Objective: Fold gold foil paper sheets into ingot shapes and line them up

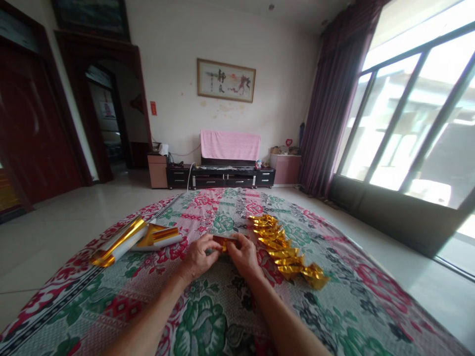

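Observation:
Between my two hands is a small piece of gold foil paper [223,241], with a pale edge along its top. My left hand [200,255] pinches its left end, and my right hand [242,252] pinches its right end; the fingers partly cover it. To the right lies a row of several folded gold foil ingots [284,249], one beside another. On the left are loosely rolled gold foil sheets [120,242] with white backs, and a smaller curled stack of foil sheets [158,237] next to them.
A flowered cloth [204,321] in red, green and grey covers the round surface under my hands. Beyond it stands a low black TV cabinet [222,179] with a pink towel [230,145] over the screen. Large windows [408,123] are at the right, doorways at the left.

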Demonstrator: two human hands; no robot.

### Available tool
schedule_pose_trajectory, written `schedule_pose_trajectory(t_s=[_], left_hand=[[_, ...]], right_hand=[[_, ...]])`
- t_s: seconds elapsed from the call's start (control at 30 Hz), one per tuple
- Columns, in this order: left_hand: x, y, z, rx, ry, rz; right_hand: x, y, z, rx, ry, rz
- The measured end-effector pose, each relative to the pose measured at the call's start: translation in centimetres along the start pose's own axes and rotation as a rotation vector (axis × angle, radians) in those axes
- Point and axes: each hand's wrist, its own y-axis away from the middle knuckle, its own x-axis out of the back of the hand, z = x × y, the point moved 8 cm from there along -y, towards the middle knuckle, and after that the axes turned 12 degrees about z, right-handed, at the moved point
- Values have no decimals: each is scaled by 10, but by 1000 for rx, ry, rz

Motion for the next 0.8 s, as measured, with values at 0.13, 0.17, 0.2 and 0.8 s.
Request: schedule_pose_trajectory(t_s=[0.13, 0.17, 0.2, 0.8], left_hand=[[-3, 3, -9, -12, -83, -28], [-4, 3, -11, -8, -103, -34], [-6, 4, -13, -3, -130, -44], [-10, 7, -22, 52, -297, -100]], right_hand=[[1, 2, -7, 101, 230, 22], [0, 2, -6, 110, 268, 16], [-2, 2, -5, 121, 303, 5], [5, 28, -60, 611, 401, -149]])
